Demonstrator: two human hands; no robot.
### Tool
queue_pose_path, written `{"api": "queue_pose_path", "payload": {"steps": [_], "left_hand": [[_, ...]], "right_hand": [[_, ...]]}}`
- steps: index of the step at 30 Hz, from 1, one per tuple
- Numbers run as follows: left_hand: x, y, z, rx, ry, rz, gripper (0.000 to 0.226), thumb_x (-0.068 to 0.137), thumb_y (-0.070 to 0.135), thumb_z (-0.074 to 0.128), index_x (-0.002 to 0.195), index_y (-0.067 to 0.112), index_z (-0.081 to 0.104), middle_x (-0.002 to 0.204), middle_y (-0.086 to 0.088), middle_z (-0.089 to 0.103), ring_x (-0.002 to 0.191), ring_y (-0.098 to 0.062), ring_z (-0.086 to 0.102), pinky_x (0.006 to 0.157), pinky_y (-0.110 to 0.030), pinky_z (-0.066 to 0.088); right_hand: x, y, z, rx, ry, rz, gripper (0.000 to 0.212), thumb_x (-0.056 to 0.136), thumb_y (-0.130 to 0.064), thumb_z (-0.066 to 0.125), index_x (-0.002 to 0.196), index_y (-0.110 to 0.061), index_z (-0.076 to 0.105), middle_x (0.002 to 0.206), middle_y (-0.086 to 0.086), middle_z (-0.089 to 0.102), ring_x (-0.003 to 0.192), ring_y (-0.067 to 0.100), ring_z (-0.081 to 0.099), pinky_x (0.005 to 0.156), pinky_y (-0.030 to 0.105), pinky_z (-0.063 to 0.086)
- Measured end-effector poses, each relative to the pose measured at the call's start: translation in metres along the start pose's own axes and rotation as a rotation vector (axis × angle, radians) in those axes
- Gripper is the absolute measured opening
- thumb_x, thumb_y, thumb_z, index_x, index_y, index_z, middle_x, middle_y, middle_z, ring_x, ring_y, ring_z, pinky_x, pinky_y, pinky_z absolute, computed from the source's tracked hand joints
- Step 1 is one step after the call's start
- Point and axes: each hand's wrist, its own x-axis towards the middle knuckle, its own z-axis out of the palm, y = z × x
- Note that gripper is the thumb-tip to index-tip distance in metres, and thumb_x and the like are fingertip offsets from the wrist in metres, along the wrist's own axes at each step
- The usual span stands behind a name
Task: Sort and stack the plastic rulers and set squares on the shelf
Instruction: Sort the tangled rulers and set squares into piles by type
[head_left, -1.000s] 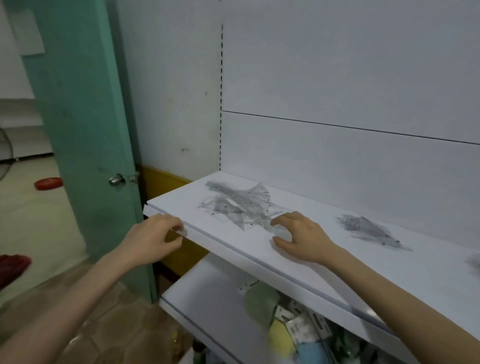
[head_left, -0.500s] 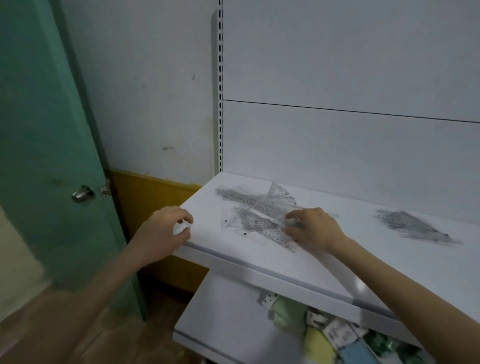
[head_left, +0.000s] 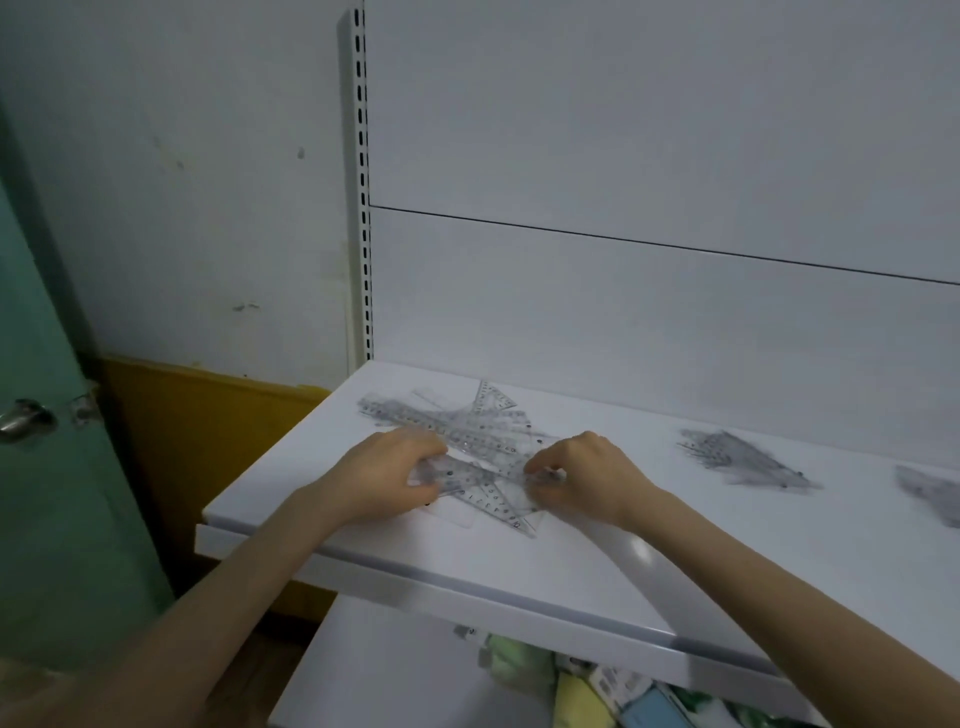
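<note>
Clear ruler (head_left: 470, 474), atop the tangled pile (head_left: 457, 423) at the left end of the shelf (head_left: 571, 564): left hand (head_left: 384, 480) and right hand (head_left: 589, 480) each curl fingers round one end, likely to lift it free for sorting.

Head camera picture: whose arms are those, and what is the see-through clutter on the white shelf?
No machine here: a person wears one camera on the head, so you look down their own arms. The left hand and right hand each curl their fingers on pieces at the near side of a jumbled heap of clear rulers and set squares lying on the white shelf. A second heap lies further right. Whether anything is lifted yet, the picture cannot show.
</note>
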Motion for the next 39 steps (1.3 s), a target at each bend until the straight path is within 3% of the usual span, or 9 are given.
{"api": "queue_pose_path", "payload": {"steps": [3, 8, 13, 18, 21, 25, 30, 34, 39], "left_hand": [[0.006, 0.003, 0.003, -0.022, -0.027, 0.022, 0.031, 0.093, 0.031, 0.053, 0.119, 0.016, 0.064, 0.119, 0.0, 0.064, 0.108, -0.016, 0.056, 0.093, -0.034, 0.047], [0.01, 0.0, 0.001, 0.033, -0.047, 0.083, 0.021, 0.093, 0.026, 0.052, 0.092, 0.012, 0.068, 0.09, 0.0, 0.066, 0.087, -0.016, 0.057, 0.079, -0.036, 0.049], [0.009, 0.0, 0.001, -0.003, 0.0, 0.083, 0.028, 0.089, 0.012, 0.056, 0.114, 0.013, 0.068, 0.113, 0.003, 0.066, 0.096, -0.007, 0.052, 0.077, -0.013, 0.034], [0.006, -0.009, 0.004, 0.025, 0.052, 0.11, 0.039, 0.086, 0.004, 0.052, 0.124, 0.008, 0.061, 0.13, -0.003, 0.057, 0.123, -0.017, 0.045, 0.102, -0.022, 0.035], [0.004, -0.008, 0.003, 0.048, 0.185, 0.132, 0.022, 0.09, 0.005, 0.055, 0.106, 0.003, 0.07, 0.116, -0.008, 0.065, 0.114, -0.021, 0.05, 0.103, -0.032, 0.039], [0.001, -0.001, -0.004, -0.034, 0.423, 0.097, 0.015, 0.094, 0.01, 0.054, 0.098, 0.004, 0.067, 0.092, -0.009, 0.067, 0.091, -0.022, 0.056, 0.08, -0.041, 0.051], [0.005, 0.031, -0.017, -0.443, 0.424, -0.022, 0.02, 0.101, 0.023, 0.04, 0.091, 0.011, 0.053, 0.092, 0.002, 0.07, 0.071, -0.015, 0.067, 0.066, -0.038, 0.053], [0.011, 0.062, -0.024, -1.056, 0.163, -0.088, 0.023, 0.102, 0.026, 0.039, 0.088, 0.009, 0.045, 0.093, -0.009, 0.071, 0.057, -0.037, 0.065, 0.042, -0.033, 0.047], [0.03, 0.095, -0.012, -1.3, -0.115, -0.072, 0.018, 0.102, 0.014, 0.034, 0.101, 0.011, 0.052, 0.089, -0.024, 0.069, 0.049, -0.028, 0.053, 0.042, -0.022, 0.03]], "right_hand": [[-0.002, -0.001, 0.003, -0.242, 0.144, -0.14, 0.041, 0.067, -0.022, 0.071, 0.051, -0.02, 0.033, 0.046, 0.003, 0.048, 0.042, 0.03, 0.039, 0.043, 0.025, 0.036], [-0.003, 0.002, -0.002, -0.282, 0.43, -0.164, 0.021, 0.069, -0.024, 0.04, 0.051, -0.014, 0.045, 0.039, -0.001, 0.046, 0.028, 0.027, 0.04, 0.046, 0.014, 0.001], [0.001, 0.013, 0.003, -0.281, 0.522, -0.126, 0.012, 0.056, -0.009, 0.052, 0.063, -0.015, 0.06, 0.043, -0.002, 0.05, 0.032, 0.028, 0.042, 0.035, 0.019, 0.025], [-0.001, 0.011, 0.0, -0.232, 0.624, -0.179, 0.015, 0.059, -0.006, 0.057, 0.068, -0.016, 0.063, 0.048, -0.002, 0.054, 0.038, 0.026, 0.048, 0.036, 0.02, 0.027], [-0.005, 0.007, -0.004, -0.198, 0.713, -0.293, 0.018, 0.062, -0.002, 0.06, 0.072, -0.016, 0.066, 0.058, -0.005, 0.061, 0.048, 0.021, 0.056, 0.036, 0.022, 0.034], [-0.014, 0.008, -0.011, -0.165, 0.781, -0.584, 0.011, 0.074, 0.001, 0.067, 0.074, -0.01, 0.067, 0.089, 0.0, 0.072, 0.076, 0.02, 0.067, 0.054, 0.028, 0.048], [-0.031, 0.018, -0.014, -0.19, 0.782, -0.686, 0.022, 0.083, -0.002, 0.065, 0.077, -0.012, 0.046, 0.11, 0.013, 0.069, 0.096, 0.031, 0.065, 0.082, 0.042, 0.049], [-0.052, 0.03, -0.019, -0.189, 0.699, -0.652, 0.023, 0.085, -0.002, 0.058, 0.083, -0.014, 0.039, 0.109, 0.02, 0.068, 0.104, 0.033, 0.064, 0.101, 0.053, 0.044], [-0.088, 0.045, -0.031, -0.123, 0.487, -0.514, 0.015, 0.079, 0.0, 0.041, 0.085, -0.013, 0.036, 0.083, 0.013, 0.058, 0.068, 0.026, 0.044, 0.061, 0.035, 0.044]]}}
